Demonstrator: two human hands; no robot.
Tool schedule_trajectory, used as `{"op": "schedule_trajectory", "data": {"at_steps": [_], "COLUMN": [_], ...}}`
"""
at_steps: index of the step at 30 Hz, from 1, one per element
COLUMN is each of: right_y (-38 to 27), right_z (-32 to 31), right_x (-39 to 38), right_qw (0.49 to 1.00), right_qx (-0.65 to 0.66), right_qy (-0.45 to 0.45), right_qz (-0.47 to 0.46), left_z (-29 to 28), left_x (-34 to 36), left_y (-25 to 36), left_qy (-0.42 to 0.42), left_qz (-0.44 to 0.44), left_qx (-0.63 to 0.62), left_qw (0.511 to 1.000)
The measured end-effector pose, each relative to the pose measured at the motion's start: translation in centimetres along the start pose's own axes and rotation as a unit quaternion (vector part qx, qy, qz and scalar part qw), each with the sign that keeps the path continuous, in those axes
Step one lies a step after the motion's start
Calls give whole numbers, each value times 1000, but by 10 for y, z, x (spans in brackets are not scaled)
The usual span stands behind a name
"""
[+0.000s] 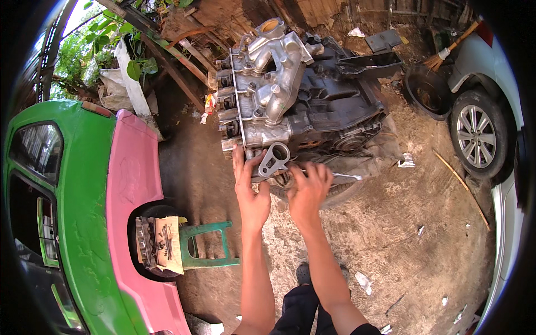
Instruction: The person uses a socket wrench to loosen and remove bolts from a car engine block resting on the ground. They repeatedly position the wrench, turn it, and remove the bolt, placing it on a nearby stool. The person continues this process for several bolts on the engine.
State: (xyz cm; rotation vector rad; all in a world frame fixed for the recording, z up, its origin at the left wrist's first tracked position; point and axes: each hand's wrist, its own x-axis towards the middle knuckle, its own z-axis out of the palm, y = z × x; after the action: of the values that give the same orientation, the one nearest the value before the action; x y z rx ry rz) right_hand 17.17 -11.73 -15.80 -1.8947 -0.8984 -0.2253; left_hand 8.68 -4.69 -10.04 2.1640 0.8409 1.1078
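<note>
With the ring-ended bracket [274, 159] at the engine's [329, 106] near side, the left hand [252, 198] touches it, fingers half-curled, grip unclear; the right hand [309, 192] wraps a slim silver tool [349, 177]. Probably fastener work; next calls for steadying, then controlled turning.

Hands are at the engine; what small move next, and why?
I'd likely shift the right hand slightly along the silver tool, exposing its near end: the grip hides it, so whether it is seated can't be told, and the left hand is close by, at the ringed bracket.
</note>
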Motion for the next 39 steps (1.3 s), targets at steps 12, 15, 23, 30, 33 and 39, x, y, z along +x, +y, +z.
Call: {"op": "schedule_trajectory", "data": {"at_steps": [12,15,23,30,33,39], "right_y": [16,0,-11,-15,-10,-2], "right_z": [41,64,78,75,62,10], "right_x": [-13,-25,-26,-18,-9,-2], "right_qw": [813,727,619,600,784,999], "right_qx": [521,635,714,738,549,37], "right_qy": [-115,-102,-32,-43,-65,-3], "right_qz": [234,240,327,306,282,19], "left_z": [3,3,2,1,1,0], "left_x": [0,-2,-1,-2,-2,-1], "left_y": [1,0,2,3,1,0], "left_qy": [4,4,0,2,1,-9], "left_qz": [-6,-15,-20,-20,-26,-18], "left_qx": [-18,-25,-22,-15,-7,-26], "left_qw": [1000,1000,1000,1000,1000,999]}}
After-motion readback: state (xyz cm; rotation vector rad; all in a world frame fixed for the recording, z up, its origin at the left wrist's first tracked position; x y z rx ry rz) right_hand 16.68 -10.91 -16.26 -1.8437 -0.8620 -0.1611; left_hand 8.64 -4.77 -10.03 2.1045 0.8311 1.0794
